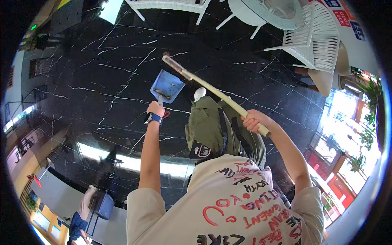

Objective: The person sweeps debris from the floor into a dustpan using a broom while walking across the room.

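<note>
My left hand [156,109], with a watch at the wrist, grips the handle of a blue plastic dustpan [170,84]. Some debris lies in the pan near its handle end. A pale yellow pole [219,93] runs diagonally up to the left from my right hand [256,121], which is closed around it near its end. At the far end of this long-handled broom is a narrow head [177,68], just above and beside the dustpan's right edge. Its bristles are mostly hidden; a small dark tuft shows at the tip.
Glossy black floor with white veins [122,70] spreads around me. At the upper right stand a white woven chair [315,39] and a glass-topped round table [269,12]; a white woven bench [171,6] is at the top. Another person [78,222] is at the lower left, near a blue-grey bin [104,205].
</note>
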Demonstrator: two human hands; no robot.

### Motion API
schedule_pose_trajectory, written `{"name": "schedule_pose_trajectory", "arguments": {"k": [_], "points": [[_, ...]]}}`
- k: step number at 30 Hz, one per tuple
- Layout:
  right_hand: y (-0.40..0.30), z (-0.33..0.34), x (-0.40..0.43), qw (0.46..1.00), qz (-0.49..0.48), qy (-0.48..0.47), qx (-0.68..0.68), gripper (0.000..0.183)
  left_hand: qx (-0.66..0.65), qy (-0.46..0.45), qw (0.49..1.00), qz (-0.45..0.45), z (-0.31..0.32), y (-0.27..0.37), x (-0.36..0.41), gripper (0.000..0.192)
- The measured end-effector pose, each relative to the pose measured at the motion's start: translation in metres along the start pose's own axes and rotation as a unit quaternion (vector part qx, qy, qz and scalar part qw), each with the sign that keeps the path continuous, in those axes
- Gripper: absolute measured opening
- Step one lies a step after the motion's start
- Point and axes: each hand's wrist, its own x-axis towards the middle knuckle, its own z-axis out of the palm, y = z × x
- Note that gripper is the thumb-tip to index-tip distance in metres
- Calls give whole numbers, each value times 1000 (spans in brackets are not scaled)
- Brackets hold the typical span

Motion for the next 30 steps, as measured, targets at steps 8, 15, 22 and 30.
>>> {"name": "schedule_pose_trajectory", "arguments": {"k": [8, 15, 22, 30], "points": [[-37, 44, 53, 934, -190, 135, -270, 9, -79, 86, 992, -40, 26, -27, 7, 19], [-102, 40, 161, 871, -298, 147, -362, 14, -110, 82, 990, -46, 22, -3, 1, 20], [-77, 36, 201, 789, -185, 257, -527, 14, -103, 71, 990, -72, 21, -1, -8, 22], [-27, -52, 146, 651, -88, 341, -672, 29, -119, 64, 986, -95, 32, -17, -4, 20]]}}
